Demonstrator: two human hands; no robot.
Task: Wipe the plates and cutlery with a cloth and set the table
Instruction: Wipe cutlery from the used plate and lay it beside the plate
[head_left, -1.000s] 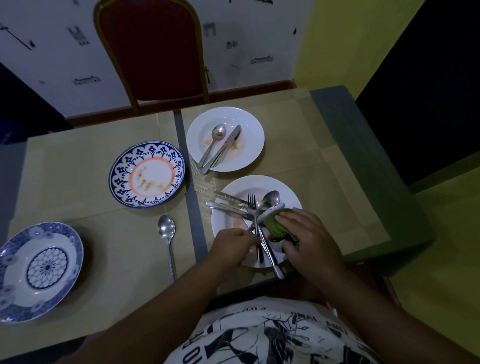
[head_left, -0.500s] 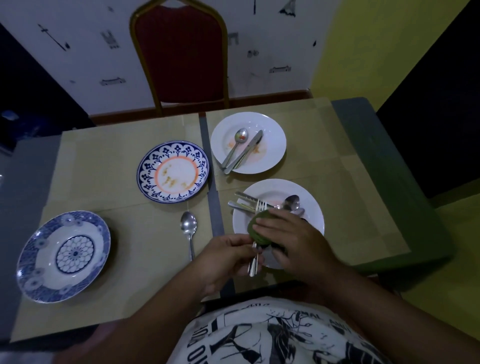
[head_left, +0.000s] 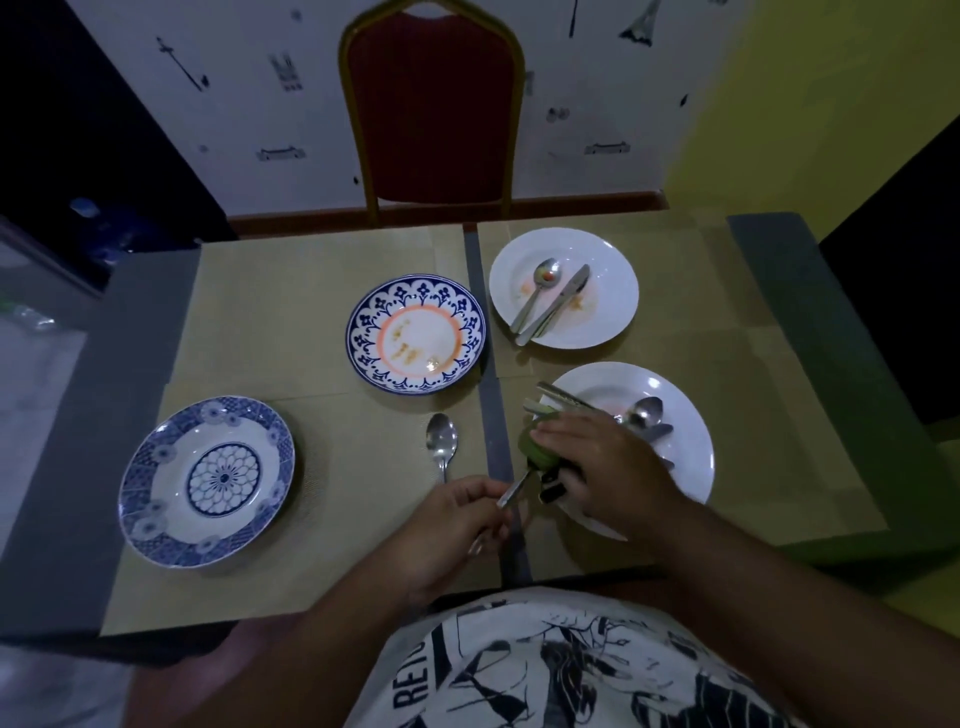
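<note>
My left hand (head_left: 457, 519) grips the handle of a fork (head_left: 511, 492) near the table's front edge. My right hand (head_left: 597, 462) holds a green cloth (head_left: 535, 444) wrapped around the fork's upper end, which is hidden. Both hands hover at the left rim of a near white plate (head_left: 691, 447) that carries several pieces of cutlery (head_left: 641, 415). A far white plate (head_left: 608, 291), stained, holds a spoon (head_left: 535, 291) and a knife (head_left: 558, 304). A loose spoon (head_left: 441, 444) lies on the placemat left of my hands.
A stained blue-patterned plate with an orange ring (head_left: 415, 335) sits mid-table. A blue-and-white deep plate (head_left: 205, 478) is at the near left. A red chair with a gold frame (head_left: 434, 104) stands behind the table. Beige placemats (head_left: 291, 306) cover the grey table.
My hands have lifted the fork off the near white plate and drawn it left toward the plate's rim, with the cloth wrapped over its upper end. The view has shifted left.
</note>
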